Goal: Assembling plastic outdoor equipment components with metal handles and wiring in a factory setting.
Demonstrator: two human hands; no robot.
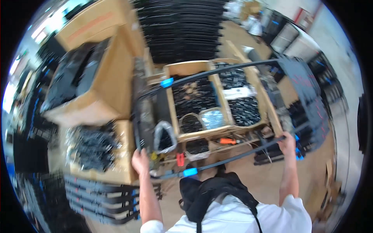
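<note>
Left grip, right grip: both wrapped round black frame, above wooden tray. Orange tool by tray's near edge.

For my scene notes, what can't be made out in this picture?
In the head view:
Exact finger placement of the left hand and right hand on the dark frame: motion blur.
Shapes of the small black parts: blurred and too small.
Undersides of the dark packages: hidden by the cardboard box.

The left hand and right hand hold a dark frame over a wooden tray. Left of the tray stands an open cardboard box.
</note>
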